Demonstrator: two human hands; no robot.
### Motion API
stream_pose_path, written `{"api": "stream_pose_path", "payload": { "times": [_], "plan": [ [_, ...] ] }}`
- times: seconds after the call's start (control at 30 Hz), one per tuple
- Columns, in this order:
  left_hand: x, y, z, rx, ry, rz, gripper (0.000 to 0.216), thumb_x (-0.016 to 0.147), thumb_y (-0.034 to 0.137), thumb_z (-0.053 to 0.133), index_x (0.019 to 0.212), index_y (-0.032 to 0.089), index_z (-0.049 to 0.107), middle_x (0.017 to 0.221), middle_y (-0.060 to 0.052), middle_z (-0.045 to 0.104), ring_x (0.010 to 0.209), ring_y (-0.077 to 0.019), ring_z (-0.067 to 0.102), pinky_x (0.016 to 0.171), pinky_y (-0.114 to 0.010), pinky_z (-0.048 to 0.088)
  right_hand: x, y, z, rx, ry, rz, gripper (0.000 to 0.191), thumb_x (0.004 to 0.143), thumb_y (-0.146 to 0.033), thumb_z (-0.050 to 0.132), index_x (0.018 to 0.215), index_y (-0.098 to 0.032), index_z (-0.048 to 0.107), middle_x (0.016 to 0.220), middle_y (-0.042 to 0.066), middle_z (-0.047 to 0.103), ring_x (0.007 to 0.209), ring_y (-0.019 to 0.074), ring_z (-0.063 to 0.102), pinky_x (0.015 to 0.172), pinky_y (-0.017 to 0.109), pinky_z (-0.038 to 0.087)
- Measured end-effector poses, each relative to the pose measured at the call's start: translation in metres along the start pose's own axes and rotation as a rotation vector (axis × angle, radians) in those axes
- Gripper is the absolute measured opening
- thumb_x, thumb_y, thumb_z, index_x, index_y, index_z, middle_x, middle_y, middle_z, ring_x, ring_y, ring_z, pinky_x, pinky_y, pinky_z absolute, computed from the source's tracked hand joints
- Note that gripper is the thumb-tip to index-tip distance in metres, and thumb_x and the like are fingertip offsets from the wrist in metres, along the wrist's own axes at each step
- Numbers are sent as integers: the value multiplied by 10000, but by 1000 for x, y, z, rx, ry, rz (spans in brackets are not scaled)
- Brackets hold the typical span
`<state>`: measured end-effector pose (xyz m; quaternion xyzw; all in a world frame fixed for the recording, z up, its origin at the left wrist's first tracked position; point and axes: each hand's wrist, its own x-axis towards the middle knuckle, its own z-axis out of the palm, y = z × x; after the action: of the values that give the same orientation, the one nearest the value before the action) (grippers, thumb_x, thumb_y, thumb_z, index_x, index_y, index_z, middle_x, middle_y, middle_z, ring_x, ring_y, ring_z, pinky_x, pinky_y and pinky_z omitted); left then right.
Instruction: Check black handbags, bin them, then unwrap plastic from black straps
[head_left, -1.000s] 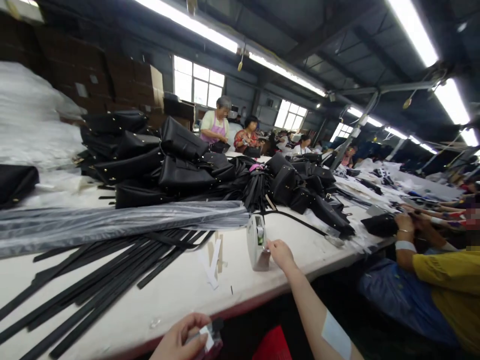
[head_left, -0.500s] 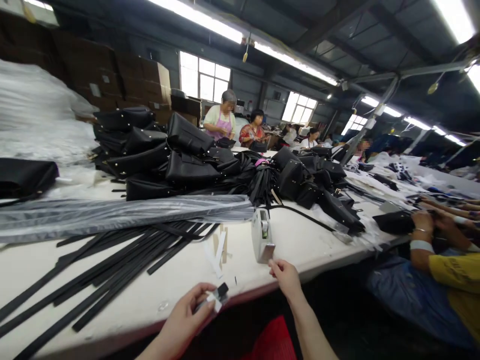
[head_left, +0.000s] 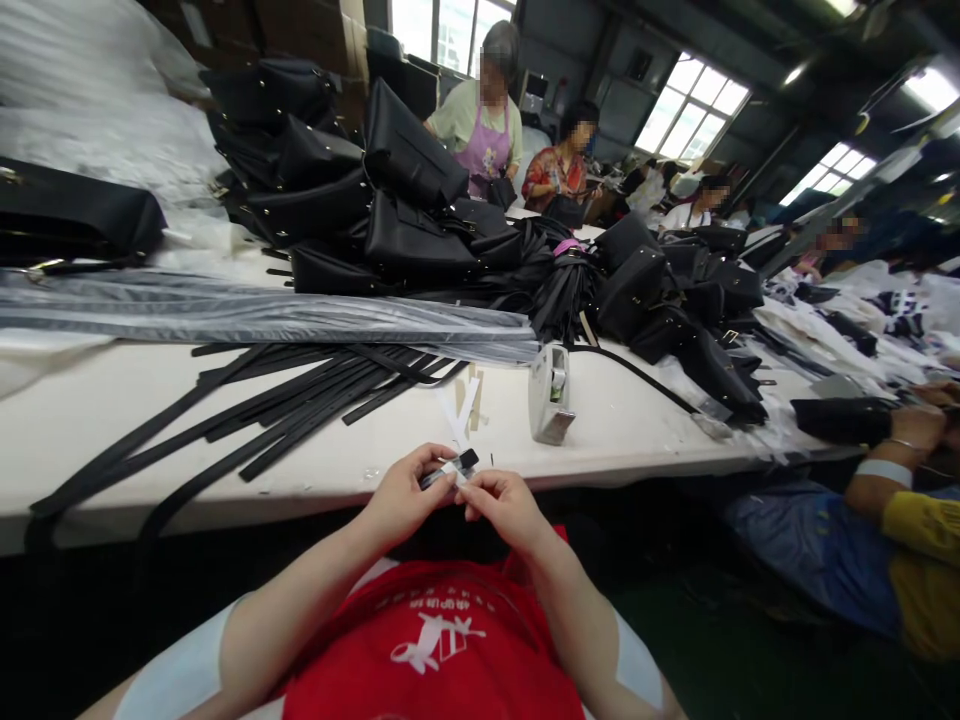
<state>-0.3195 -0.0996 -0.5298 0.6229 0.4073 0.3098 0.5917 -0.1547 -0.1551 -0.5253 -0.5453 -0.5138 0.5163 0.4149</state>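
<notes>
My left hand is closed on a small folded black strap piece with white paper and shiny clear material around it. The thumb presses on the bundle, and a square black end sticks out past the fingers. Against its near side, my right hand is pinched, thumb to index finger, on what looks like a bit of clear tape, mostly hidden by the fingertips. A grey tape dispenser stands on the table, beyond my right hand. White paper strips lie just beyond my left hand.
Black straps spread over the white table at left, some hanging past its edge. Behind them lie a plastic-wrapped bundle and piled black bags. A co-worker's arm is at right; other people work across the table.
My right hand has moved from the tape dispenser's cutting edge leftward to the bundle in my left hand. The view has tilted down, showing my red apron.
</notes>
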Motion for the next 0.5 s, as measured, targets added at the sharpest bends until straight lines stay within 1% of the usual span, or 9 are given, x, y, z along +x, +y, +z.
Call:
{"api": "stream_pose_path", "payload": {
  "times": [0.1,0.23,0.3,0.4,0.47,0.5],
  "plan": [
    [-4,-3,-5,33,-13,29,280,786,349,575,1007,178,568,839,-31,691,800,-188,651,783,-321,494,8,8,3,-1,17,39,372,776,-502,627,676,-144,656,511,-14,568,479,84,480,507,208,379],
    [-6,-3,-7,22,-28,68,260,826,379,527,975,179,601,901,-41,699,854,-195,645,806,-315,493,12,13,4,-22,-9,105,395,768,-510,633,640,-137,659,486,-5,574,452,85,477,484,204,369],
    [-5,-2,-6,66,27,63,266,807,411,563,928,181,621,859,-33,702,827,-198,643,779,-302,494,13,12,4,-19,-45,133,379,760,-496,642,643,-136,665,503,0,589,461,93,492,500,212,393],
    [-3,1,-5,194,178,50,265,775,449,598,823,195,661,786,-23,709,773,-208,642,752,-301,493,11,8,8,23,-99,135,280,753,-416,650,689,-147,690,584,9,633,526,107,540,572,230,440],
    [-2,2,-6,267,238,78,270,768,471,596,788,218,690,794,-24,724,785,-221,650,778,-312,497,11,4,13,65,-77,123,208,740,-355,641,681,-166,703,612,3,640,556,113,556,606,238,453],
    [-2,1,-8,292,245,100,270,756,484,605,785,233,701,810,-22,732,795,-228,656,789,-315,503,12,4,16,78,-45,115,186,732,-332,633,664,-176,708,609,-4,636,560,117,557,608,241,455]
  ]
}}
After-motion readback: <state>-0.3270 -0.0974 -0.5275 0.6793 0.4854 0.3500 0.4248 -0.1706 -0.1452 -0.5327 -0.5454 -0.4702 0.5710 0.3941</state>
